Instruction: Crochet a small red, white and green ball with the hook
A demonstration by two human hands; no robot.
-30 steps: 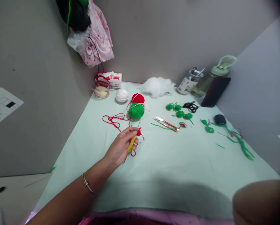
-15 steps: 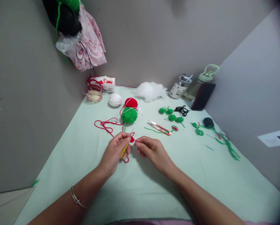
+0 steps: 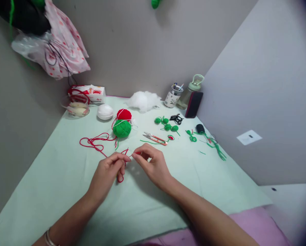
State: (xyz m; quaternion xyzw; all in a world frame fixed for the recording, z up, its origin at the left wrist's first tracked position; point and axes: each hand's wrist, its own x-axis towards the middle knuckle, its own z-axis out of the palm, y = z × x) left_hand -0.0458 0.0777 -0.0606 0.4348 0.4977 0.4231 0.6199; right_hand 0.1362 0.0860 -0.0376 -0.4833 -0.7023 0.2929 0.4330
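Red yarn (image 3: 130,156) runs in a short strand between my two hands, above the table. My left hand (image 3: 108,174) is closed on the yarn; a loop of it (image 3: 120,179) hangs below the fingers. A sliver of yellow handle shows at that palm, mostly hidden. My right hand (image 3: 154,165) pinches a small red crocheted piece (image 3: 138,153), partly covered by the fingers. Beyond the hands sit a green yarn ball (image 3: 122,128) and a red yarn ball (image 3: 124,114). Loose red yarn (image 3: 92,142) curls on the table to the left.
Thread snips (image 3: 155,138) lie ahead, near small green crocheted pieces (image 3: 171,127) and a black claw clip (image 3: 176,119). At the back are white stuffing (image 3: 144,101), a white yarn ball (image 3: 105,112), a pen cup (image 3: 173,97), a bottle (image 3: 185,99) and a phone (image 3: 194,105).
The view has swung right. The red piece, earlier at my left fingertips, now shows at my right fingertips. The yellow handle and metal tip at my left hand are now mostly hidden.
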